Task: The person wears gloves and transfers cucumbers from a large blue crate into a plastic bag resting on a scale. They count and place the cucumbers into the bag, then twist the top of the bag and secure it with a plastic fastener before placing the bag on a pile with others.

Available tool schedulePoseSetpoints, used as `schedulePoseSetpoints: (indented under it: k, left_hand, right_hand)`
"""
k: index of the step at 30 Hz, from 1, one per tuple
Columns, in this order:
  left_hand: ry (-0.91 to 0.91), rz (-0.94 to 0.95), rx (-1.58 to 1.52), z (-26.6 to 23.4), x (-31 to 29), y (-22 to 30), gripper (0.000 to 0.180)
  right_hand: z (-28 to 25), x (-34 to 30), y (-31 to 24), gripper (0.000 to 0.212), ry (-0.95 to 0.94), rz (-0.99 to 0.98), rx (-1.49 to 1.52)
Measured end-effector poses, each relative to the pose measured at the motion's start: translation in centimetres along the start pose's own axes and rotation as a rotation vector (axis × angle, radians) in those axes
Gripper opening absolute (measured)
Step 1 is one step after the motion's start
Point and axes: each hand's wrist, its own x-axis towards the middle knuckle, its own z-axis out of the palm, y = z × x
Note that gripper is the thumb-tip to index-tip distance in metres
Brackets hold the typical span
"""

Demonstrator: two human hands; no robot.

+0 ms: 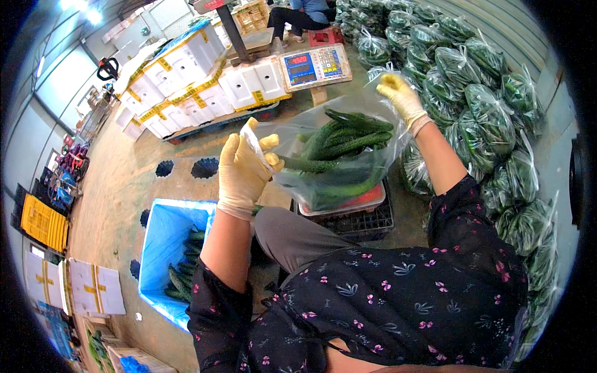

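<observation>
A clear plastic bag point(373, 171) full of long green cucumbers point(336, 138) is stretched between my two hands, over a small scale. My left hand point(239, 174), in a pale yellow glove, is closed on the gathered left edge of the bag. The opposite upper edge is pinched by my right hand point(401, 98), gloved the same way. Beneath the bag shows the red and silver scale pan point(351, 204), set on a black plastic crate point(364, 225). Left of my knee stands a box lined with blue plastic point(158, 248), with more cucumbers point(181, 276) inside.
Filled bags of cucumbers point(460, 68) are piled along the right wall. Ahead stands a scale display point(314, 67) beside stacked white foam boxes point(180, 62) on a blue pallet point(224, 121). A seated person point(301, 15) is at the back. Yellow crates point(43, 222) are at far left.
</observation>
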Motion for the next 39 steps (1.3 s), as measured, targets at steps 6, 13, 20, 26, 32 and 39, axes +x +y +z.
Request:
schedulePoseSetpoints:
  k: [6,13,20,26,32,39]
  left_hand:
    - [0.066,-0.001,0.049,-0.3,0.0,0.3,0.058]
    - [-0.011,-0.026,0.038,-0.1,-1.0,0.0,0.064]
    - [-0.004,-0.033,0.096,0.3,-1.6,-0.1,0.072]
    - [-0.019,-0.045,0.058,0.1,-1.7,0.2,0.074]
    - [-0.035,-0.043,0.049,1.4,-0.5,-0.3,0.074]
    - [-0.018,-0.078,0.041,0.1,-0.9,-0.2,0.071]
  right_hand:
    - [0.5,-0.8,-1.5,0.035,-0.1,-0.037,-0.092]
    - [1.0,-4.7,-6.0,0.03,-0.922,-0.103,-0.347]
    - [9.8,-9.8,-3.1,0.054,-1.144,-0.392,-0.652]
    - [10.6,-7.4,-2.7,0.049,-1.009,-0.445,-0.565]
    - [10.8,-1.9,-0.5,0.037,-0.536,-0.653,-0.751]
    - [7.6,-0.2,-0.6,0.037,-0.485,-0.238,-0.556]
